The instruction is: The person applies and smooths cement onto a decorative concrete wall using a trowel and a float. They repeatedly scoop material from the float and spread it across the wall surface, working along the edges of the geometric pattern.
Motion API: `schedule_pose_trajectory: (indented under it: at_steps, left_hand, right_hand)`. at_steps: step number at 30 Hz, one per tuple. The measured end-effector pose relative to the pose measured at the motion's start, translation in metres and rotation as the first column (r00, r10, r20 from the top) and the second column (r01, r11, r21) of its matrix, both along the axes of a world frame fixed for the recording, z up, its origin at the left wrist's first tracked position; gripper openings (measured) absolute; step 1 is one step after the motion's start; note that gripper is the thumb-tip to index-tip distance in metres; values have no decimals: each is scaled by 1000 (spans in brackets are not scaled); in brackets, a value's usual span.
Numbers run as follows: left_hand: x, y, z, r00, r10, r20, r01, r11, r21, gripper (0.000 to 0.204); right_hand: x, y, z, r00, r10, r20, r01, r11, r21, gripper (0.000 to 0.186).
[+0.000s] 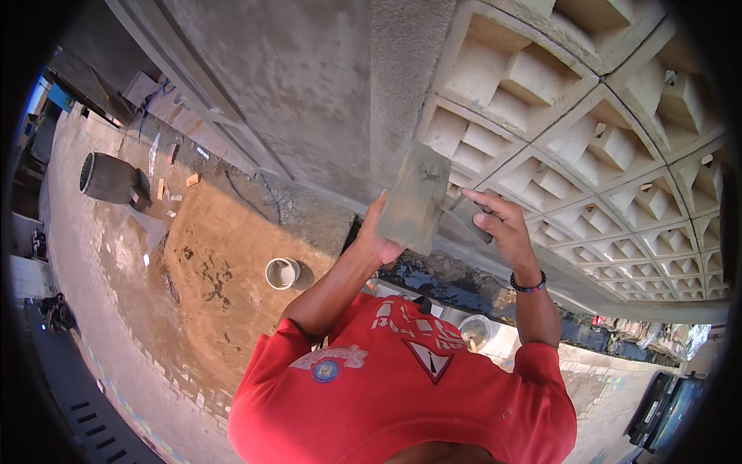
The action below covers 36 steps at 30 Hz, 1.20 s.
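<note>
My left hand (377, 241) is closed around a flat rectangular board (411, 209), apparently a plasterer's hawk or float, held tilted in front of the wall corner. A little grey mortar (434, 172) clings to the upper part of its face. Just right of the board, my right hand (504, 226) grips what looks like a small trowel (468, 220), its index finger stretched along it. The fingers hide part of the tool. Its near end lies close to the board's right edge; whether they touch I cannot tell.
A patterned ventilation-block wall (572, 147) rises on the right, meeting a grey plastered wall (301, 85). On the left, a white bucket (283, 273) stands by a sand heap (216, 286), with a dark drum (110, 177) beyond. A dark wet trench (448, 280) runs below the block wall.
</note>
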State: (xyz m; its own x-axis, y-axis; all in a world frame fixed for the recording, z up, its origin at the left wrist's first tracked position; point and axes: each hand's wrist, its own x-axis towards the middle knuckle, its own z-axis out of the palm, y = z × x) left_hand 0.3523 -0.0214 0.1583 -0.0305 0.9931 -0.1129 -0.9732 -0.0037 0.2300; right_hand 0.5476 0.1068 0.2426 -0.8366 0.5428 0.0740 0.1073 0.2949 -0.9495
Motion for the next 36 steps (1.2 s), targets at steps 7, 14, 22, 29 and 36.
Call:
schedule_pose_trajectory:
  at_steps: [7, 14, 22, 29, 36]
  left_hand:
    - [3, 12, -2, 995, 87, -48, -94, 977, -190, 49]
    - [-14, 11, 2, 980, 197, 13, -191, 964, -187, 42]
    - [-53, -22, 29, 952, 307, 6, -305, 947, -101, 36]
    - [-70, -62, 10, 939, 340, 42, -339, 940, -27, 39]
    - [-65, -75, 7, 889, 457, -20, -456, 881, -126, 36]
  right_hand:
    - [2, -16, -26, 994, -94, -63, 67, 936, -345, 41]
    - [5, -41, -58, 885, -321, -336, -177, 436, -882, 42]
    - [-78, 43, 43, 497, -246, -832, -606, 589, -536, 44]
    - [-131, 84, 120, 427, -183, -885, -249, 917, -310, 49]
    - [-152, 89, 129, 460, -136, -877, 56, 991, -124, 46]
